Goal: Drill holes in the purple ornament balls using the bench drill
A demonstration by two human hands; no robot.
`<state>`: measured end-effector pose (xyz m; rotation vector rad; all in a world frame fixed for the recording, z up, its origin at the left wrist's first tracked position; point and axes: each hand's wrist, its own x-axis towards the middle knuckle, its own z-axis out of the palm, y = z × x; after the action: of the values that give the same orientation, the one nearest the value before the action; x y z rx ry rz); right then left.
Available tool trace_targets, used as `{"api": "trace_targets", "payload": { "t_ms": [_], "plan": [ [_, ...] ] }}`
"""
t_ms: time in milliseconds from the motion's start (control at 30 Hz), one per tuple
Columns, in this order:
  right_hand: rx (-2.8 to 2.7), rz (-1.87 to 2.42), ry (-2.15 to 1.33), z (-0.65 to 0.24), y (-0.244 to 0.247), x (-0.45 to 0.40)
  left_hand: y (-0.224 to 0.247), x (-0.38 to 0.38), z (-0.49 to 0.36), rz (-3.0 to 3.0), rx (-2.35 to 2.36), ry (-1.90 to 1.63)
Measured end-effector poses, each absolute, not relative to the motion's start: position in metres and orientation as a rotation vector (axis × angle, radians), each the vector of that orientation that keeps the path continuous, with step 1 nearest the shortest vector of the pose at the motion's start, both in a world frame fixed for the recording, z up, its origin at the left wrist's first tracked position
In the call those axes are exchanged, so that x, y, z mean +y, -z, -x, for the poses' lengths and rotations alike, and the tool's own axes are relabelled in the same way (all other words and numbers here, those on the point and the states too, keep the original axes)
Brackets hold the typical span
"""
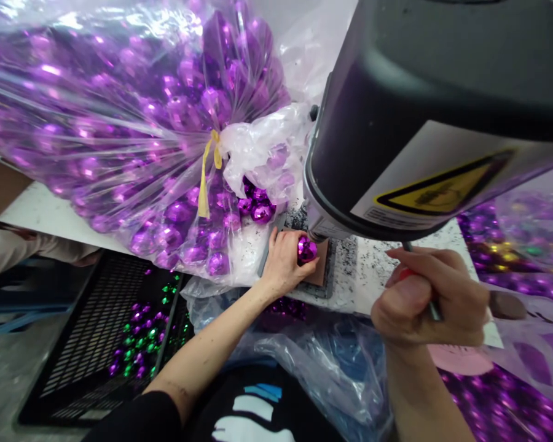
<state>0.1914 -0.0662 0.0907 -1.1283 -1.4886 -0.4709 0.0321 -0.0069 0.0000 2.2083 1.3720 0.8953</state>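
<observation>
Beneath the dark machine head, my left hand (286,255) is closed on a shiny purple faceted ball (306,248). The ball sits at the machine's metal tip, above a brown block (320,264) on a grey base plate (336,270). My right hand (431,298) wraps round a thin metal lever (435,310) at the machine's right side; a bit of red (406,274) shows between its fingers. The black machine head (419,73) carries a yellow warning triangle and hides the far part of the work area.
A big clear bag (120,123) of purple balls, tied with a yellow strip (204,178), fills the left. Loose purple balls (262,212) lie behind my left hand. Dark specks litter the white table (368,276). A black crate (87,344) with green and purple beads stands lower left.
</observation>
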Motion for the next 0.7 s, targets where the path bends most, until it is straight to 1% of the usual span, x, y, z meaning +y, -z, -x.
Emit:
{"api": "trace_targets", "payload": {
  "t_ms": [367,600,700],
  "plan": [
    [-1.442,1.051,0.444,-0.189,-0.075,-0.063,0.001,-0.008,-0.032,-2.189,1.373,-0.897],
    [-1.377,1.082,0.430,-0.189,-0.039,-0.052,0.001,-0.008,-0.033,-2.196,1.380,-0.934],
    [-1.395,1.131,0.374,-0.190,-0.038,-0.055,0.001,-0.008,-0.033,-2.196,1.373,-0.927]
  ]
}}
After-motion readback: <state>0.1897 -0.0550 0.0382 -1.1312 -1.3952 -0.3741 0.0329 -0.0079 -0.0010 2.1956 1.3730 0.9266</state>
